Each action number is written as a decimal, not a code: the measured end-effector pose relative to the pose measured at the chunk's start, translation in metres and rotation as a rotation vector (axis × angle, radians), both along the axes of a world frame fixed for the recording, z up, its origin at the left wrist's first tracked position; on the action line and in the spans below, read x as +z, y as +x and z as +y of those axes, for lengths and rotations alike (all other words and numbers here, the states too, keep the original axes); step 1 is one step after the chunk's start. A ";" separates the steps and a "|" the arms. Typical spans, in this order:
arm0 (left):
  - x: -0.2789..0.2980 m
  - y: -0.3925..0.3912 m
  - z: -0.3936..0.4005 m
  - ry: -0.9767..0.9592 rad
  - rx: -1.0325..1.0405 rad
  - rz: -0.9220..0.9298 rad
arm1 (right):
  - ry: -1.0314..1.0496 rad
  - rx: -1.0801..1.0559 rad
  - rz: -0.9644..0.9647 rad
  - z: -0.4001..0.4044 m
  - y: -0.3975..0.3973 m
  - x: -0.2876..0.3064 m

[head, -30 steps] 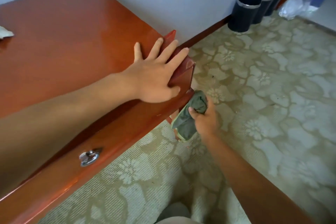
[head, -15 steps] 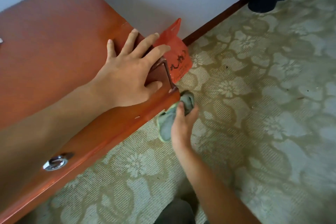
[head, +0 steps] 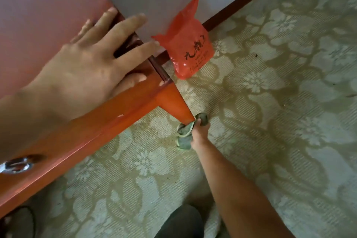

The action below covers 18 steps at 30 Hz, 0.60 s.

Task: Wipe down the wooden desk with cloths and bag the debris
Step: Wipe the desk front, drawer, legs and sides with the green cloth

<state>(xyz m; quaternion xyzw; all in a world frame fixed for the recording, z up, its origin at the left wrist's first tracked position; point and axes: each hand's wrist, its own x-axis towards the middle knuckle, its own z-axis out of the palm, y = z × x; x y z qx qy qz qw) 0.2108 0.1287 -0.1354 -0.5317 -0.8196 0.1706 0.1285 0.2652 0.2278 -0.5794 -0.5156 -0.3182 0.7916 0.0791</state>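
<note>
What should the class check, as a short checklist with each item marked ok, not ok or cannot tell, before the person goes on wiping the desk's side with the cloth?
1. Right hand has a grip on the green cloth: ok.
2. Cloth touches the desk at its lower corner: ok.
3. Left hand lies flat on the desk top, steadying: ok.
4. Red bag stays at the desk edge by the left fingertips: ok.
5. Bag mouth open for debris: cannot tell.
6. Carpet free of debris: not ok, dark specks show.
</note>
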 end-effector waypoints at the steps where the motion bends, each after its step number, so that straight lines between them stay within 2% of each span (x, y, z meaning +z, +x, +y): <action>1: 0.001 0.002 0.001 -0.021 0.009 0.041 | -0.001 -0.009 -0.011 0.004 -0.002 -0.002; 5: -0.012 0.020 0.005 -0.018 -0.005 0.239 | 0.073 -0.007 0.030 0.001 0.011 0.083; 8: -0.071 0.045 0.004 -0.104 -0.170 0.434 | 0.252 -0.030 0.135 -0.009 0.027 0.132; 10: -0.112 0.055 0.002 -0.239 -0.153 0.464 | 0.353 -0.062 0.209 -0.012 0.031 0.146; 11: -0.124 0.053 -0.001 -0.245 -0.114 0.480 | 0.382 -0.067 0.232 -0.013 0.029 0.149; 14: -0.151 0.042 0.000 -0.183 -0.080 0.520 | 0.362 -0.091 0.190 -0.013 0.020 0.126; 18: -0.182 0.037 0.015 0.009 -0.128 0.504 | 0.194 -0.124 0.072 -0.016 0.006 0.030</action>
